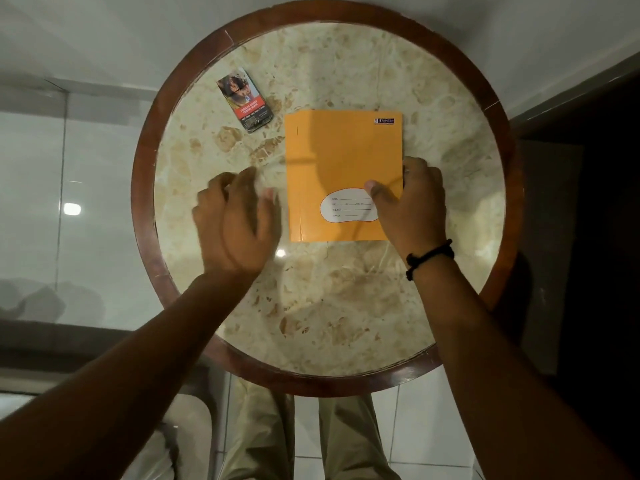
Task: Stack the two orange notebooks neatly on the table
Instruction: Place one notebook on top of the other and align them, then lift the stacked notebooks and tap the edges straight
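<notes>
An orange notebook (341,157) with a white name label lies flat on the round marble table (346,306), right of centre. A thin second orange edge shows along its left side, so two notebooks appear to lie one on the other. My right hand (410,209) grips the lower right corner of the notebook, thumb on the cover over the label. My left hand (235,220) is blurred just left of the notebook, fingers apart, holding nothing and a little clear of the notebook's left edge.
A cigarette pack (246,100) lies on the table at the upper left. The table has a raised dark wooden rim (142,188). Glossy tiled floor surrounds the table, and my legs show under its near edge.
</notes>
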